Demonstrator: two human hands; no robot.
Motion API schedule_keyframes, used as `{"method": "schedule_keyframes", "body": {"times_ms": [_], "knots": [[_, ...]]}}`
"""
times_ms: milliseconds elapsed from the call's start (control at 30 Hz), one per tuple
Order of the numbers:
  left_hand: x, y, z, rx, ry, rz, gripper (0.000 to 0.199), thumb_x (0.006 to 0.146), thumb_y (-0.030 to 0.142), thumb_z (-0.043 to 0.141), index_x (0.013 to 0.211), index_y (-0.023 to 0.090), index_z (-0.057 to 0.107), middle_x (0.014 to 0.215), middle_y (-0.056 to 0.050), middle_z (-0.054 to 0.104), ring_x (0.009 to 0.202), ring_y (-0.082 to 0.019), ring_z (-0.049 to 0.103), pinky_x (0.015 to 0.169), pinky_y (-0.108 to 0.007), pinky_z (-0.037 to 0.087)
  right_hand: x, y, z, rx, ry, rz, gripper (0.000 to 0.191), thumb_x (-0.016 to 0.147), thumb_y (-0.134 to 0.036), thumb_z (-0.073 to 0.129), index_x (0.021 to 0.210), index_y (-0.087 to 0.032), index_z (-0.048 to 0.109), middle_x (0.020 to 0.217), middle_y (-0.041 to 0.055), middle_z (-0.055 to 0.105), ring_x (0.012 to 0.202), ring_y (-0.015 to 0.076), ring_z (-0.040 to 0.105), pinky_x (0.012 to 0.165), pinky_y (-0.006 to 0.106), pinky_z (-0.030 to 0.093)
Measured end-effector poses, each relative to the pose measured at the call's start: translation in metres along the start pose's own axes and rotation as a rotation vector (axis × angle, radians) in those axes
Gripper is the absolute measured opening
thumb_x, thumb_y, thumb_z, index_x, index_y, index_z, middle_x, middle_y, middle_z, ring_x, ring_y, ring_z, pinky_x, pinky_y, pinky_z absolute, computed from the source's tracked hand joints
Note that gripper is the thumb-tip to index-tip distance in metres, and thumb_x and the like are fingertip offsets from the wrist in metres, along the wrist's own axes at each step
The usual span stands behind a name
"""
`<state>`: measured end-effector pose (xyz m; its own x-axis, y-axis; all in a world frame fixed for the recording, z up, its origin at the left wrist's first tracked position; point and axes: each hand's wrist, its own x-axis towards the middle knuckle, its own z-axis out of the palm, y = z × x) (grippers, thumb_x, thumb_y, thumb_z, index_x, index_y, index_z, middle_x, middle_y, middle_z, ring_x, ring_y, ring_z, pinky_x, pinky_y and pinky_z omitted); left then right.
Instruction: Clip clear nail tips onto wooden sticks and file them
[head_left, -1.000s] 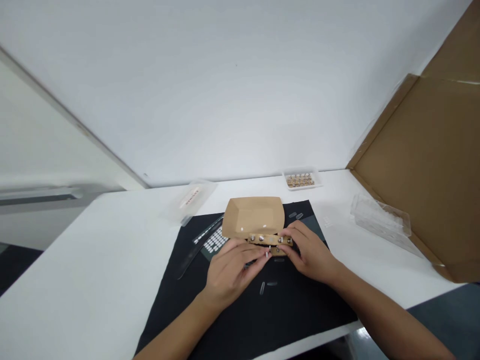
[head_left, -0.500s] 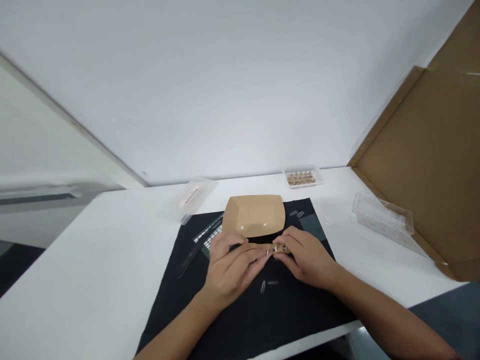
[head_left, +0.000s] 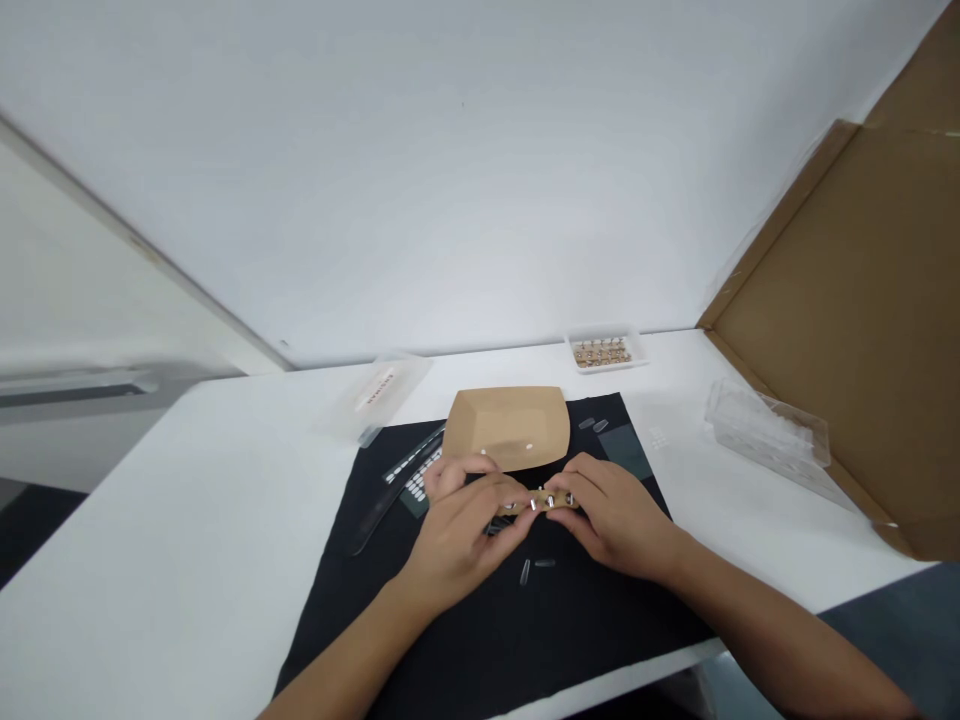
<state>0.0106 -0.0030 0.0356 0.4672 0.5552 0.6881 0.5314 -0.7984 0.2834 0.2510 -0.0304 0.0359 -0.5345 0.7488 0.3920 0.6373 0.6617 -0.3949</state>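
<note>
Above the black mat (head_left: 480,640), both hands hold a narrow tan strip (head_left: 541,497) with several small shiny metal pegs along it. My right hand (head_left: 619,515) grips its right end between thumb and fingers. The thumb and index finger of my left hand (head_left: 461,535) pinch at a metal peg (head_left: 533,504) near the strip's middle, and they partly hide the left end. Just below lie two clear nail tips (head_left: 525,572). Behind the hands stands a tan paper tray (head_left: 510,410) with two small white pieces in it.
A sheet of white adhesive tabs (head_left: 417,488) and a dark curved nail file (head_left: 367,525) lie left on the mat. More clear tips (head_left: 600,426) are at back right. Around the mat are a clear lid (head_left: 386,390), a box of pegs (head_left: 602,352), a clear plastic box (head_left: 765,430) and cardboard (head_left: 847,330).
My left hand has shifted slightly left and its fingers have drawn back, showing more of the strip and its pegs. The right hand keeps its grip in nearly the same place.
</note>
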Motion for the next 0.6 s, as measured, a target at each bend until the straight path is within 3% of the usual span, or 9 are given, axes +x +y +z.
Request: {"method": "schedule_keyframes", "body": {"times_ms": [600], "knots": [[0.0002,-0.0097,-0.0064,-0.145,-0.127,0.018,0.008,0.098,0.025,0.071,0.106,0.026,0.072,0.088,0.001,0.078,0.095,-0.021,0.066,0.091,-0.037,0.045,-0.0018,-0.0005,-0.0034,-0.085,0.007,-0.065,0.018,0.11,-0.029,0.051,0.119,-0.015,0.06,0.107,0.0102,0.069,0.092,0.0235,0.059,0.074,0.038,0.044]]}}
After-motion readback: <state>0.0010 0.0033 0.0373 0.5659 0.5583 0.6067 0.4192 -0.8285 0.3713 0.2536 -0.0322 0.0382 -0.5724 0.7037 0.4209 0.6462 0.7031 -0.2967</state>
